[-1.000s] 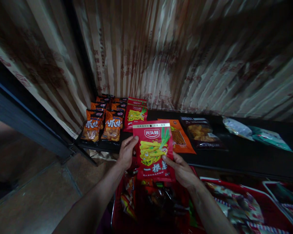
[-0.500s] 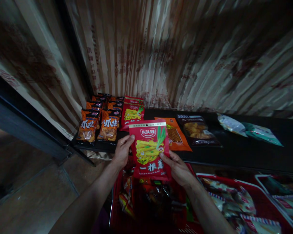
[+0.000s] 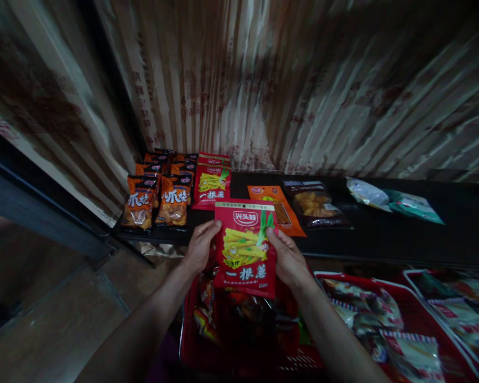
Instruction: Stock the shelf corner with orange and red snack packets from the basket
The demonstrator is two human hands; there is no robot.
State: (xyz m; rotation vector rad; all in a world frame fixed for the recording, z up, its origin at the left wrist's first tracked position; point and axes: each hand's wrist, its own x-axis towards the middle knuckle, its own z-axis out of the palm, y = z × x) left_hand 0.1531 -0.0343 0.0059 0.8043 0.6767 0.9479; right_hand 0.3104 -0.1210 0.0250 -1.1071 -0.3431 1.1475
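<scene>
Between my two hands I hold a red snack bag [image 3: 245,250], upright with its printed front towards me. My left hand [image 3: 202,246] pinches its left edge, thumb on the front. The right edge is gripped by my right hand [image 3: 288,255], its thumb lying over the green onion picture. Behind it on the black shelf [image 3: 335,244] lie matching red snack bags [image 3: 212,183], overlapping one another. To their left, orange and black snack bags [image 3: 173,199] stand in two rows. Below the held bag is a red basket [image 3: 191,340] with several packets inside.
Rightwards on the shelf lie an orange packet [image 3: 277,207], a dark brown packet [image 3: 317,205], a white packet [image 3: 367,194] and a teal packet [image 3: 415,206]. Two more red baskets with packets, a nearer one [image 3: 355,276] and a farther one [image 3: 417,282], sit lower right. A pleated curtain [image 3: 263,80] hangs behind.
My right hand has moved up the bag's right edge. The bag now tilts less and sits a little lower against the shelf. The view has shifted slightly to the right.
</scene>
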